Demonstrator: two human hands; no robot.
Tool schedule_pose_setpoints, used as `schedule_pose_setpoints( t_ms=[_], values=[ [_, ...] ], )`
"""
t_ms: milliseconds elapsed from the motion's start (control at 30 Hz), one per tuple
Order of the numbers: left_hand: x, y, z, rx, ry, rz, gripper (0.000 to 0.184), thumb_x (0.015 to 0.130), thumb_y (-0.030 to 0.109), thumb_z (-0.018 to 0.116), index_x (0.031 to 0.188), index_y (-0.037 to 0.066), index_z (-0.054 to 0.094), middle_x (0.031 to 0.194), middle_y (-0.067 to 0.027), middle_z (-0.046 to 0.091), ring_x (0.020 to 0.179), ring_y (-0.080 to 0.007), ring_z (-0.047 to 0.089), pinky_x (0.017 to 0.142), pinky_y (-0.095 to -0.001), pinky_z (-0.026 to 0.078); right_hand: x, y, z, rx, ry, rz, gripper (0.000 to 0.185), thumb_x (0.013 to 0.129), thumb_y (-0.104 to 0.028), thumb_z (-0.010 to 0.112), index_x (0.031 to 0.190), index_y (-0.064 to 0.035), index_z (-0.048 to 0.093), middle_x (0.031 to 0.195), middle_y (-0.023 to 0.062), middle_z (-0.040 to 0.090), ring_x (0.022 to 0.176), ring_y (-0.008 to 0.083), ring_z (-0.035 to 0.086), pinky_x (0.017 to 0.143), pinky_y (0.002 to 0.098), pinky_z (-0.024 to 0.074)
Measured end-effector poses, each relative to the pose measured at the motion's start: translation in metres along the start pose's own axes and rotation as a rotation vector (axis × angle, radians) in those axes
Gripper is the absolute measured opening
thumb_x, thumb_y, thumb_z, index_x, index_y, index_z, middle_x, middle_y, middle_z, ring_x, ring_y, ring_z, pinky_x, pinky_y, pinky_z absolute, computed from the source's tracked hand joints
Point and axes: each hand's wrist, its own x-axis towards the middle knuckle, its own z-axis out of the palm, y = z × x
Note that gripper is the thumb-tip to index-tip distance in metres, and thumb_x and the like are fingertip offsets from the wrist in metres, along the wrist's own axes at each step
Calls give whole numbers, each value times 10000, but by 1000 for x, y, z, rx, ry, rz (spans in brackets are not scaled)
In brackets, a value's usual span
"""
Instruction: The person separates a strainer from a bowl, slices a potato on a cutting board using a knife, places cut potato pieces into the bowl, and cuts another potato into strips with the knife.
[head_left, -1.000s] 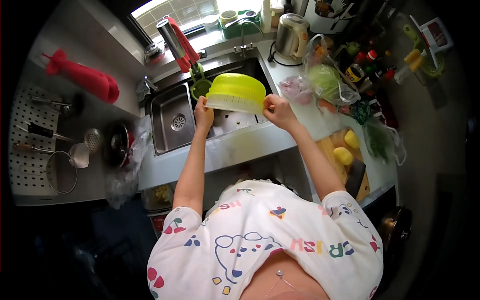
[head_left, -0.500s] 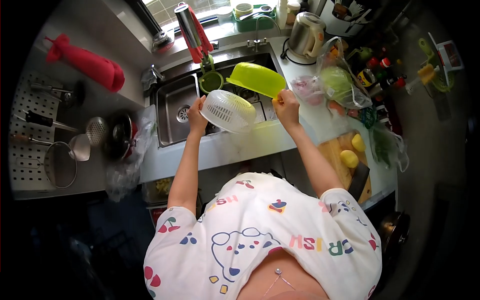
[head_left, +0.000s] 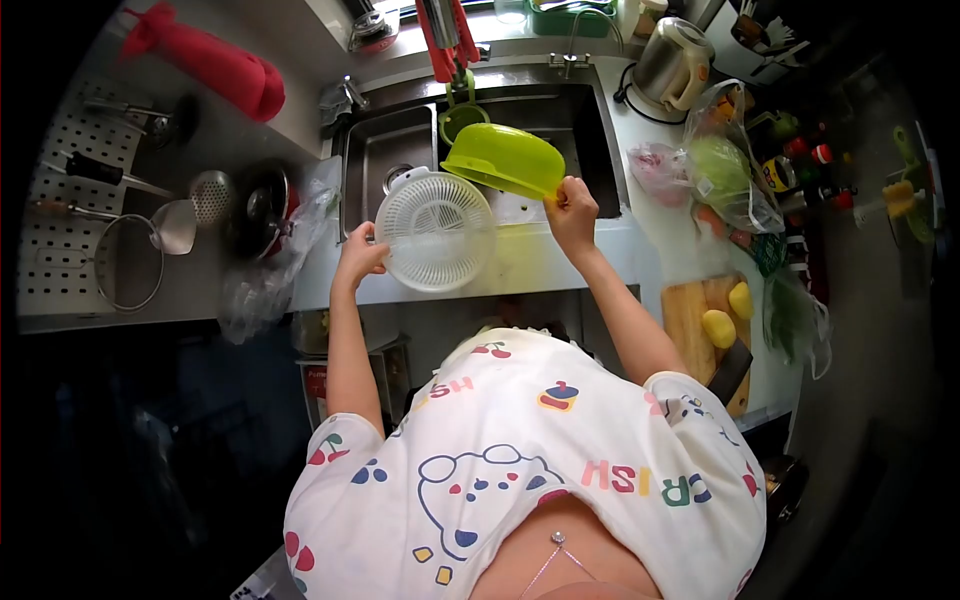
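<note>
My left hand [head_left: 361,258] is closed on the rim of a white slotted plastic colander [head_left: 437,232], thumb on the near side. The colander is tipped so that its round slotted face turns up toward me, over the sink's front edge. With my right hand [head_left: 572,214] I grip the right end of a lime-green plastic basin [head_left: 503,158], its fingers curled round the rim. The basin is tilted over the right bowl of the steel sink [head_left: 588,140], just behind the colander. Whether anything lies inside the basin is hidden.
A small green strainer [head_left: 463,122] hangs in the sink. On the right counter stand a kettle [head_left: 672,65], bagged vegetables [head_left: 722,165] and a cutting board [head_left: 687,297] with potatoes [head_left: 717,328] and a dark-bladed knife [head_left: 731,370]. Utensils hang on the left wall.
The colander has come closer to me and turned, so its round face shows instead of its side. The basin stays tilted over the sink. The camera view has shifted.
</note>
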Motion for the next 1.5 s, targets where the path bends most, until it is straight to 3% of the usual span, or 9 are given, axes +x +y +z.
schedule_pose_setpoints(
  t_ms=[167,267,333,433,500,800,1167,1367,1500],
  values=[
    [25,-57,-23,511,51,-118,487,752,115,739,1193,30,553,1062,-175,679,854,-251,693,754,-383,579,0,-8,5,55,-14,-22,240,771,0,693,771,-30,455,714,131,479,622,330,499,557,410,403],
    [-12,27,1,605,496,206,662,746,167,804,1329,50,512,1224,-196,635,1100,-335,635,954,-424,505,4,-9,3,57,-10,-15,239,771,5,690,773,-32,454,712,128,475,618,330,496,558,408,402],
    [6,61,22,462,384,564,806,737,197,840,1431,84,447,1363,-195,561,1250,-376,541,1025,-427,456,8,-11,0,65,-16,-22,234,775,14,684,771,-34,455,716,130,475,634,328,504,564,413,411],
    [35,102,74,358,361,943,799,799,174,778,1487,77,385,1349,-230,566,1174,-405,586,969,-432,492,11,-5,-3,34,3,-141,222,783,27,668,768,-34,456,734,137,485,672,333,521,583,426,433],
    [52,120,95,296,254,760,699,861,143,694,1486,72,389,1261,-238,618,1078,-415,632,886,-436,533,12,2,-9,-18,24,-199,210,784,33,656,768,-32,457,751,144,493,706,343,532,603,438,449],
    [47,121,141,194,448,979,575,889,19,585,1448,82,467,1199,-216,655,1019,-369,671,836,-415,551,3,28,-41,-120,76,-278,172,721,62,590,845,-28,514,803,156,512,815,383,549,695,467,474],
    [71,175,199,218,-275,748,367,869,315,744,1145,74,715,844,-108,743,696,-161,697,640,-297,541,-43,24,-126,-165,304,455,195,834,-143,732,844,-55,559,724,93,581,651,268,578,608,380,468],
    [70,210,297,174,-804,480,426,910,333,717,1189,13,680,962,-101,733,770,-157,686,646,-295,556,-97,63,-181,-271,467,684,232,857,-207,755,865,-20,617,736,110,673,665,270,661,614,358,508],
    [92,211,353,150,-803,556,277,897,240,713,1061,18,741,923,-92,747,732,-145,679,649,-292,542,-115,78,-199,-338,486,787,250,863,-240,746,824,-20,633,707,122,669,657,287,666,608,364,504]
  ],
)
